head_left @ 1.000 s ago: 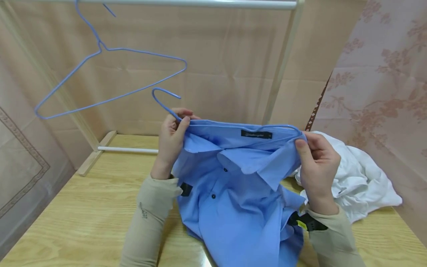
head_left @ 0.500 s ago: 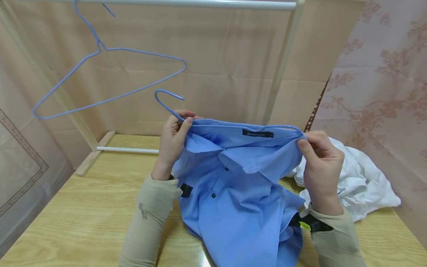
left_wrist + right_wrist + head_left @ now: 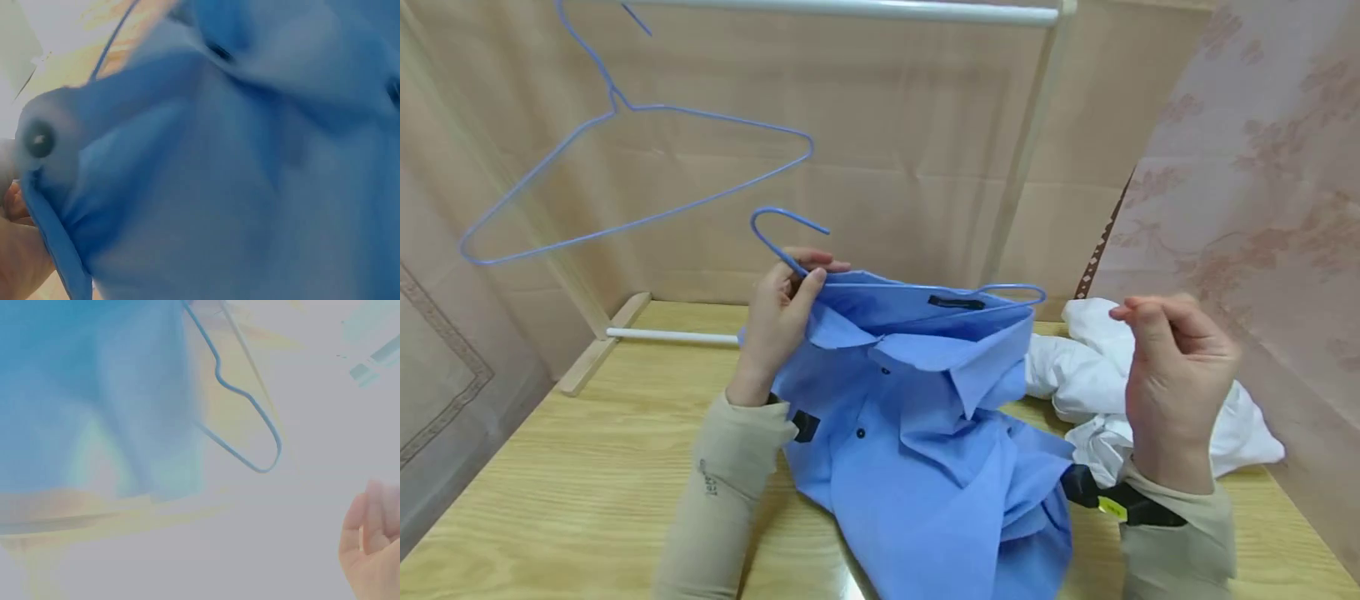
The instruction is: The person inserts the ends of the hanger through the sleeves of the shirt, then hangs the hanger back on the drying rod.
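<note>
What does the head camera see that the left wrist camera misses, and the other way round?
Only the head view shows both hands, the left hand pinching the blue hanger, the right hand holding nothing, a white garment, a second hanger on the rail. Only the left wrist view shows a dark button close up. Both show the blue shirt.

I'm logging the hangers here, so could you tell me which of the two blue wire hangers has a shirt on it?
The lower hanger, pinched by the left hand, sits inside the blue shirt; the other hanger hangs bare from the rail.
</note>
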Available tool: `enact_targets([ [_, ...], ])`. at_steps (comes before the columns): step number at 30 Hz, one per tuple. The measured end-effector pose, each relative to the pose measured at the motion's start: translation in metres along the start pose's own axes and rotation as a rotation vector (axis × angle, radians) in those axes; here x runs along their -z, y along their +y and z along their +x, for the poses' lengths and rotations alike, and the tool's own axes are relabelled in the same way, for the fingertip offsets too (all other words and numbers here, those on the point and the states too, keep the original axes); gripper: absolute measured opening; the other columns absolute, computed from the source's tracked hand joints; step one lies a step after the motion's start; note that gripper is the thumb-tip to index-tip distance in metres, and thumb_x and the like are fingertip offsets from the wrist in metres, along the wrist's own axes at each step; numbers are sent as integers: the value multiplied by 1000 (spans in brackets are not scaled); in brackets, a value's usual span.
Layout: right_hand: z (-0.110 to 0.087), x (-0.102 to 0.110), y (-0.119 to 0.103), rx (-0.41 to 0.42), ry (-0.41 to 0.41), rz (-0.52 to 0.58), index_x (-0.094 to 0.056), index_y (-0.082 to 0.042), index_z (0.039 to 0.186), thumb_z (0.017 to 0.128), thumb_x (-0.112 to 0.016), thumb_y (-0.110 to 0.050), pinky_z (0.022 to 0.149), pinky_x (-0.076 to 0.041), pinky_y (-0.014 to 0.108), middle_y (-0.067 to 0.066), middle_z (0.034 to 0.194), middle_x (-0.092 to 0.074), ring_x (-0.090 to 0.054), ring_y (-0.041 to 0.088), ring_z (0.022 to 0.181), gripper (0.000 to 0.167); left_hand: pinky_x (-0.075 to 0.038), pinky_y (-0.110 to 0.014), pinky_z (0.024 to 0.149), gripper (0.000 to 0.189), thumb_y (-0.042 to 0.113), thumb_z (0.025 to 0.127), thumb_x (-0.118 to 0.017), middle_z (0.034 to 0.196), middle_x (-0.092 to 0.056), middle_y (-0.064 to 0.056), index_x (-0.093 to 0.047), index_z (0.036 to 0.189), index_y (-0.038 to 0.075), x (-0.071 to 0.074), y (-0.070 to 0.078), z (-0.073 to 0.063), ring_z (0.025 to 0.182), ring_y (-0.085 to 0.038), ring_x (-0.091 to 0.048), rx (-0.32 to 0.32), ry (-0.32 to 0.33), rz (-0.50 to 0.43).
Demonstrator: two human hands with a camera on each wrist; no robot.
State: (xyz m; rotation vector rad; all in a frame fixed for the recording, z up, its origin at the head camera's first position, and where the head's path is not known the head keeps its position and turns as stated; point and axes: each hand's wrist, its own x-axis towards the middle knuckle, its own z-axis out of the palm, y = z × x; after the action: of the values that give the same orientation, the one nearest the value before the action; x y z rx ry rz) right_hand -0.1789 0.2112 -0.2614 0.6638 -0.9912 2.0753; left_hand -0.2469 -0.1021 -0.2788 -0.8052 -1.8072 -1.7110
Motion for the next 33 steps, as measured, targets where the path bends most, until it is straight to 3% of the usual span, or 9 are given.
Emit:
enact_targets([
  [2,-1,1,4,-15,-14,-113,-59,25,84,77,-56,20,72,-51,31,19,73,-61,-62,27,67,9,-47,-24,80,17,1,92,-48,98,-66,-22,-54,105,-9,1,1,1,94,-17,-63,-25,-18,46],
  [6,-3,4,19,-142,-81,-336,-64,16,88,79,-59,14,69,-50,22,10,78,-65,-64,17,70,11,-48,-24,80,18,3,92,-49,97,-67,-19,-55,105,-8,-2,1,1,93,-20,-64,-50,-49,73],
  [12,-5,13,39,-333,-138,-633,-65,1,92,80,-65,2,68,-47,15,-3,83,-66,-62,7,75,12,-47,-27,84,18,1,92,-47,97,-65,-23,-53,106,-9,-2,7,-1,93,-17,-63,-34,32,9],
  [14,-5,17,41,-432,-257,-748,-61,1,102,81,-65,-1,72,-47,13,-5,92,-65,-60,3,83,21,-47,-28,85,19,2,92,-47,97,-64,-23,-53,106,-10,-2,10,-1,93,-17,-63,-34,45,-7],
  [18,-5,25,45,-635,-599,-926,-51,2,121,84,-64,-10,79,-47,15,6,114,-60,-58,2,96,42,-46,-30,86,19,3,93,-47,96,-66,-19,-52,106,-9,-1,14,0,94,-19,-63,-48,61,-45],
  [21,-6,26,48,-728,-717,-979,-56,0,117,84,-66,-18,76,-48,19,15,111,-62,-61,8,91,39,-46,-30,86,18,3,93,-47,94,-68,-8,-52,105,-8,0,13,1,93,-20,-63,-53,84,-74],
  [23,-6,25,48,-740,-732,-1032,-61,-2,110,84,-66,-22,73,-49,21,13,103,-65,-62,9,86,33,-46,-29,86,17,3,93,-47,92,-69,0,-52,105,-8,1,12,1,92,-19,-64,-46,99,-86],
  [27,-4,22,44,-685,-678,-1074,-66,0,101,85,-65,-23,70,-48,20,3,90,-67,-61,5,78,28,-46,-28,85,18,2,92,-47,91,-69,6,-52,105,-9,5,11,1,91,-17,-64,-34,103,-83],
  [33,0,19,28,-470,-561,-1109,-67,3,91,84,-65,-14,63,-44,14,-20,70,-61,-56,-1,67,19,-47,-27,84,19,2,92,-48,93,-68,7,-51,106,-10,10,7,1,92,-15,-64,-22,63,-44],
])
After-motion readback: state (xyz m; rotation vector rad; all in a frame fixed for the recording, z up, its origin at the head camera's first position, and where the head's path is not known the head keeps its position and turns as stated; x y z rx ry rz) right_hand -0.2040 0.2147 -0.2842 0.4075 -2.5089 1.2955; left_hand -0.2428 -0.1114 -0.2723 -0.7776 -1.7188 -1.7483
